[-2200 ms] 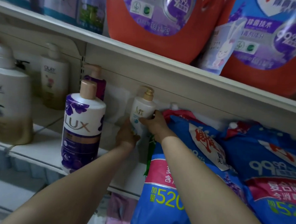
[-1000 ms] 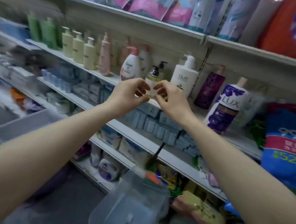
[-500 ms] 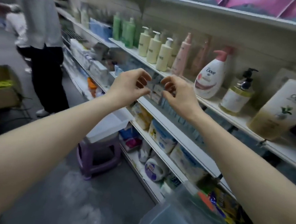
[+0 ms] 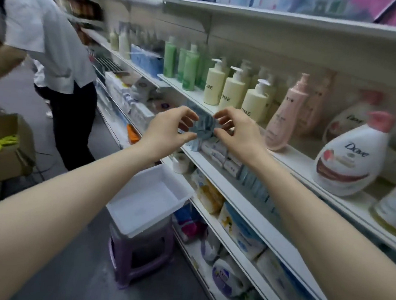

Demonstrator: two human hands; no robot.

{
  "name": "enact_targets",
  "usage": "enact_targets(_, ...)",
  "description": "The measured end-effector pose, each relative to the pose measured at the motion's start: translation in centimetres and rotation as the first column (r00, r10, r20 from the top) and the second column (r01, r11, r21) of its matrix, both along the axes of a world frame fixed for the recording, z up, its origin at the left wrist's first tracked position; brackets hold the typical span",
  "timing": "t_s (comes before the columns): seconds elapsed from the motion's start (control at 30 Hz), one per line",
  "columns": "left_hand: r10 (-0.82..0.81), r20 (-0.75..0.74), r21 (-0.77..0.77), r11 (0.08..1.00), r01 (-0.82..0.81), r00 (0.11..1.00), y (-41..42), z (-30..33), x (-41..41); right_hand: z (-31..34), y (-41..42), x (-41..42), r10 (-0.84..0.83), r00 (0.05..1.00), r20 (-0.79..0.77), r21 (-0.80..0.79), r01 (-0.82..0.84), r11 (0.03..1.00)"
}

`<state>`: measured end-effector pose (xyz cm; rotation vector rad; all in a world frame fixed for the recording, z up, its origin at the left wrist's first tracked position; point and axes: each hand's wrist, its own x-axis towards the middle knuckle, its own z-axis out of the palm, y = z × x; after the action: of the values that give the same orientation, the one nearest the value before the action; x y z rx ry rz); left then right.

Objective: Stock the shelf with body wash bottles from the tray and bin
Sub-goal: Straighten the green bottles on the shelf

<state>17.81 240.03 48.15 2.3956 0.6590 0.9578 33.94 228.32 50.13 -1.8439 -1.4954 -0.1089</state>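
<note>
My left hand [image 4: 170,129] and my right hand [image 4: 238,134] hover side by side in front of the shelf [image 4: 297,161], fingers loosely curled toward each other, holding nothing. Body wash stands in rows on that shelf: green bottles [image 4: 188,69], cream pump bottles [image 4: 234,91], a pink bottle [image 4: 283,118] and a white Dove bottle [image 4: 348,160] to the right of my hands. Below my hands a white tray [image 4: 148,202] sits on a purple stool [image 4: 138,258]; I see no bottle in it.
A person in a white shirt and black trousers [image 4: 59,46] stands in the aisle at left. A cardboard box [image 4: 2,150] with yellow-green items is at the far left. Soap boxes [image 4: 222,151] and packs fill the lower shelves.
My hands let go of the small pump bottle placed beside the Lux bottle and drew back together. The view swung left along the shelf, bringing the tray, stool and person into sight.
</note>
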Motion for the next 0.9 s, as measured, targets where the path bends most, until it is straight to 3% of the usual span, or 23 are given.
enact_targets(0.57,-0.047,0.073,0.01,0.999,0.046,0.996,23.0,-1.0,3.1,-1.1,21.6,1.9,-0.006,0.999,0.031,-0.051,0.008,0.999)
enact_targets(0.9,-0.197,0.057,0.026,0.98,0.196,0.979,38.7,0.1,1.2,-1.0,35.4,-1.5,-0.186,0.982,0.023,-0.025,0.186,0.982)
